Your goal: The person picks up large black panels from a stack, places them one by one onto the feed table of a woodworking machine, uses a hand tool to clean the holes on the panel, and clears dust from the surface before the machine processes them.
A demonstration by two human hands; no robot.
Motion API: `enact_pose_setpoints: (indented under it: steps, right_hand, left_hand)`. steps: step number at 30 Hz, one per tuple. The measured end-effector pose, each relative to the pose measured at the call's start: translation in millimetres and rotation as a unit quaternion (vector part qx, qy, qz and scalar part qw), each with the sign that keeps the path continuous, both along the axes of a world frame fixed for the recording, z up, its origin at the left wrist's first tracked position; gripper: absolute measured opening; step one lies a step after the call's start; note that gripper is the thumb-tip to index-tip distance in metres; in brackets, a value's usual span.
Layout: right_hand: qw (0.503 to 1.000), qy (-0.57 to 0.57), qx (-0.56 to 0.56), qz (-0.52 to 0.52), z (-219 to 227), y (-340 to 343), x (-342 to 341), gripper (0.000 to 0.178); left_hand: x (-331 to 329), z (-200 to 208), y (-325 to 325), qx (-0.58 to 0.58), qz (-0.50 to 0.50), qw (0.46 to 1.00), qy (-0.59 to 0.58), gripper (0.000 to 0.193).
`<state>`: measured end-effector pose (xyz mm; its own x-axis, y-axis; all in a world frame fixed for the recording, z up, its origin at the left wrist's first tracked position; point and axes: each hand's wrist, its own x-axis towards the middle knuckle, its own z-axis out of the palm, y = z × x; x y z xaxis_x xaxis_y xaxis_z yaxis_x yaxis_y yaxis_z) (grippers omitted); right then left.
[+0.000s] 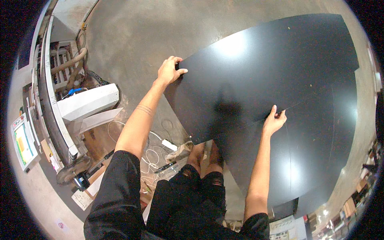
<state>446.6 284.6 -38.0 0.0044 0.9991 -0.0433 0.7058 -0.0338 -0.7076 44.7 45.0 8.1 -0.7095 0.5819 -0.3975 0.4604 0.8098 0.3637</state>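
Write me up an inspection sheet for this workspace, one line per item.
Surface: grey floor, mottled.
Handled things: large dark panel, glossy, reflecting lights, with thin lines across it.
Clutter: white power strip; small items at lower right, too blurred to identify.
Hands: left hand grips the panel's upper-left corner; right hand is at a thin line on the dark surface, grip unclear.
Cables: white cables, loosely looped near the power strip.
Surroundings: beige hose and lit screen at left.
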Motion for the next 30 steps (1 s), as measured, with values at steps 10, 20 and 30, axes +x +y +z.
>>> enact_pose_setpoints:
  steps: [10,20,30]
  right_hand:
    - [0.893,0.095,-0.418,0.134,40,16,98,0.031]
    - [0.816,-0.059,-0.546,0.182,71,-131,277,0.025]
    - [0.803,0.026,-0.482,0.349,127,-113,141,0.031]
  left_hand:
    - [112,63,-31,0.010,0.007,0.978,0.210,0.059]
    - [322,200,-330,-0.240,0.393,0.877,-0.137,0.059]
    - [524,195,-498,0.139,0.774,0.609,-0.102,0.044]
